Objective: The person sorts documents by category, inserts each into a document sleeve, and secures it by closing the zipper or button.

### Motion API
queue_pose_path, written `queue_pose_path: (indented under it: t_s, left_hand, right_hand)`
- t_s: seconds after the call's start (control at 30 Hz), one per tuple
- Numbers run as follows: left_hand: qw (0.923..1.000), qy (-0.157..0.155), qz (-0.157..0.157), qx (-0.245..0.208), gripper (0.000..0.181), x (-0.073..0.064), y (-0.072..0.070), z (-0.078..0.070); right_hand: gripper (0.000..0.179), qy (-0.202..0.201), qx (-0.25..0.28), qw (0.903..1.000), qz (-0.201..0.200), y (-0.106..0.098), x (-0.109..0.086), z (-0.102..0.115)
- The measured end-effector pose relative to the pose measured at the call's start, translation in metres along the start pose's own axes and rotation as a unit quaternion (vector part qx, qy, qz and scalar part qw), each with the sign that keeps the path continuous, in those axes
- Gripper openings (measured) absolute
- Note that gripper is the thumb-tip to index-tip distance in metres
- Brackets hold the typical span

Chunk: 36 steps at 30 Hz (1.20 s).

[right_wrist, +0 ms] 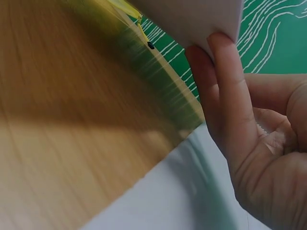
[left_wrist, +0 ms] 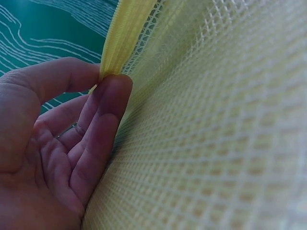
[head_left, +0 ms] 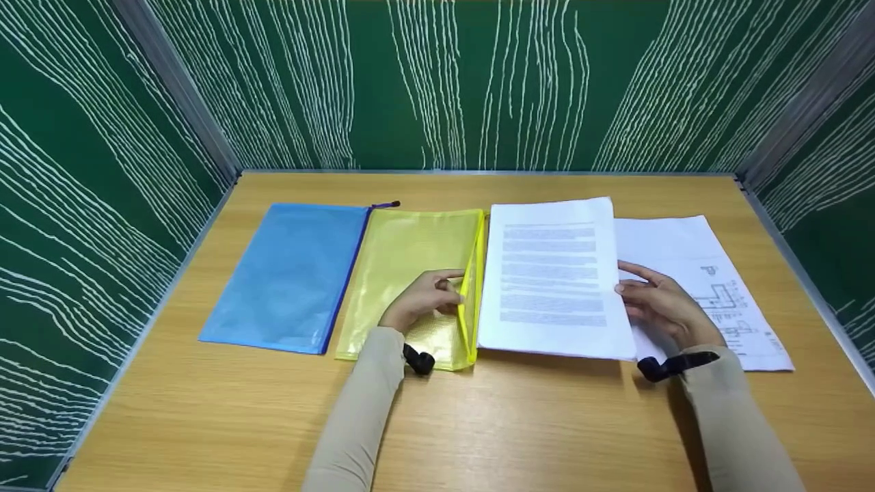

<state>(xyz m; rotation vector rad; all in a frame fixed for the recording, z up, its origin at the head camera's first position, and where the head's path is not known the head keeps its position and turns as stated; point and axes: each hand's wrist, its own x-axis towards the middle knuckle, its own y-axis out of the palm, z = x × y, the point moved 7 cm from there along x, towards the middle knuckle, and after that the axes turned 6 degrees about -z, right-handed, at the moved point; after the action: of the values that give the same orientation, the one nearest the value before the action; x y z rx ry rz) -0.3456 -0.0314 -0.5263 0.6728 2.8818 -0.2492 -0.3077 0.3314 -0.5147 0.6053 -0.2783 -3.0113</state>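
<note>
A yellow mesh zip pouch (head_left: pixel 403 253) lies on the table with its right-hand mouth parted. My left hand (head_left: pixel 425 298) pinches the zipper edge (left_wrist: pixel 115 43) of its upper layer between thumb and fingers, lifting it. My right hand (head_left: pixel 666 304) grips a stack of printed paper (head_left: pixel 550 273) by its right edge, thumb on top and fingers underneath. The stack is raised off the table, its left edge beside the pouch's mouth. In the right wrist view, fingers (right_wrist: pixel 230 91) support the underside of the stack.
A blue zip pouch (head_left: pixel 287 273) with a dark zipper lies left of the yellow one. Under and right of my right hand is a sheet with line drawings (head_left: pixel 724 294). Green panels with white wavy lines (head_left: pixel 465 82) enclose the wooden table (head_left: pixel 519 424) at the back and sides.
</note>
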Motion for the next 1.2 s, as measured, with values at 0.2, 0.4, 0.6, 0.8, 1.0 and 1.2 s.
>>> queue_pose_path:
  t_s: [0.2, 0.4, 0.6, 0.8, 1.0, 1.2]
  left_hand:
    - [1.0000, 0.001, 0.000, 0.005, 0.066, -0.001, 0.000, 0.000]
    - [1.0000, -0.001, -0.001, 0.003, 0.065, 0.000, 0.000, 0.000]
    - [1.0000, 0.000, 0.002, 0.006, 0.065, -0.001, 0.000, 0.000]
    - [1.0000, 0.000, 0.004, 0.003, 0.065, -0.002, 0.000, 0.000]
    - [1.0000, -0.001, 0.005, 0.005, 0.064, -0.002, 0.000, -0.001]
    - [0.9999, -0.001, 0.004, 0.011, 0.064, -0.001, 0.000, -0.001]
  right_hand:
    - [0.064, 0.003, -0.010, 0.9999, 0.000, 0.003, 0.000, 0.001]
    - [0.066, 0.002, -0.028, 0.9996, -0.003, 0.007, -0.001, 0.004]
    - [0.074, 0.004, -0.041, 0.9992, -0.004, 0.011, -0.002, 0.007]
    - [0.070, -0.001, -0.057, 0.9984, 0.002, 0.014, -0.003, 0.010]
    - [0.069, -0.004, -0.070, 0.9975, 0.010, 0.014, -0.004, 0.011]
    - [0.078, 0.008, -0.093, 0.9956, 0.007, 0.012, -0.003, 0.010]
